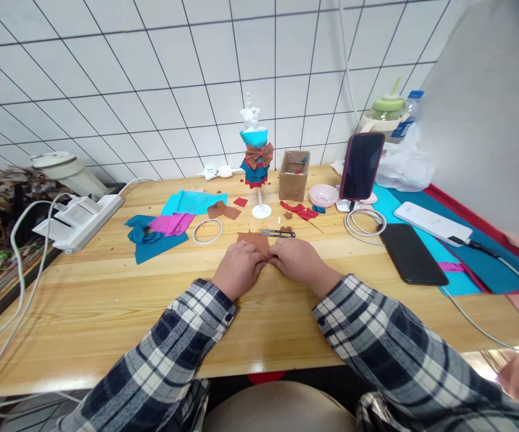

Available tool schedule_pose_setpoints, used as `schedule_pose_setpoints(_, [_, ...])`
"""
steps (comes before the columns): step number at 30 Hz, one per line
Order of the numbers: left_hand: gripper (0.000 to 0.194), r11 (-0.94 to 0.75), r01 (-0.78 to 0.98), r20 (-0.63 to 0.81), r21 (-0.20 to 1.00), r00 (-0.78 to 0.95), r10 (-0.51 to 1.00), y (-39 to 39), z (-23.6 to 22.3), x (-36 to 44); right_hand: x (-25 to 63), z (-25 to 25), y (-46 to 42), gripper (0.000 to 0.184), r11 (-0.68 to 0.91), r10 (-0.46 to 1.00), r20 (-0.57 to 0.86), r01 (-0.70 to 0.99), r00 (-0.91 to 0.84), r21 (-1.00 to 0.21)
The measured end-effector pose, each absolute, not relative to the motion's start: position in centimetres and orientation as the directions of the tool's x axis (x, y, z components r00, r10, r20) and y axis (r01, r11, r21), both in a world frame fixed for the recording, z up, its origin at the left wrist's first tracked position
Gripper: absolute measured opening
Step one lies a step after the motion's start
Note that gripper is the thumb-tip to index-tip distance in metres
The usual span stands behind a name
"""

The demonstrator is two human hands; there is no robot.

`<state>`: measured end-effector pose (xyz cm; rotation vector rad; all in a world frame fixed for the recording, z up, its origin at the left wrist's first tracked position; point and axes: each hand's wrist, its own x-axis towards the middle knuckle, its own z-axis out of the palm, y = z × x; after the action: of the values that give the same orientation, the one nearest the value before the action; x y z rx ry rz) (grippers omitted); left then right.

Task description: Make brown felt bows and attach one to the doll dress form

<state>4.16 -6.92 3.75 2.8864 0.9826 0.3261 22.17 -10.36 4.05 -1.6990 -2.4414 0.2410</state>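
Note:
A brown felt piece [254, 241] lies on the wooden table [106, 300] in front of me. My left hand [237, 268] and my right hand [299, 259] meet at its near edge, fingers curled and pinching the felt between them. Small scissors [277, 233] lie just beyond the felt. Farther back stands a white miniature mannequin [255, 157] dressed in teal and red felt with a brown bow.
Teal, magenta and red felt scraps [169, 225], a white ring [207, 231], a cardboard box [294, 175], a pink bowl [323, 195], a propped phone [362, 166], a flat black phone [411, 254], a power bank [432, 223] with cables, and a white glue gun stand [79, 219] at left.

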Motion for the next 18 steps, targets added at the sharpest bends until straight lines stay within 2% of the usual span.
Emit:
schedule_pose_setpoints(10, [0.02, -0.75, 0.66, 0.191, 0.029, 0.733, 0.653, -7.49, 4.47, 4.28, 22.12, 4.1, -10.45, 0.025, 0.322, 0.946, 0.031, 0.923, -0.322, -0.212])
schedule_pose_setpoints(18, [0.019, -0.749, 0.658, 0.22, 0.08, 0.721, 0.657, -7.35, 4.08, 4.29, 22.15, 3.8, -10.41, 0.029, 0.346, 0.938, 0.05, 0.913, -0.343, -0.215])
